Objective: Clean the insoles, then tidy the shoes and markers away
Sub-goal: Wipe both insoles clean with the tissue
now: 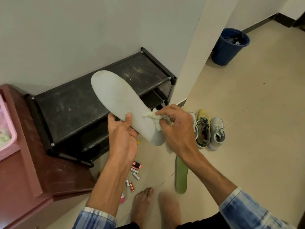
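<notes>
Insole [118, 103] (pale grey one) is being held up in front of the black shoe rack [74, 103], gripped mid-length by the left hand [123, 129], thumb on top. A crumpled white cloth [152, 115] is being pinched against it by the right hand [176, 128]. A green insole [181, 176] is lying on the floor [247, 113] near the shoes [203, 129], with a pink marker [136, 165] closer in.

Home entryway, black shoe rack [92, 103] against wall, tiled floor [255, 129], blue bin [228, 47]
</notes>
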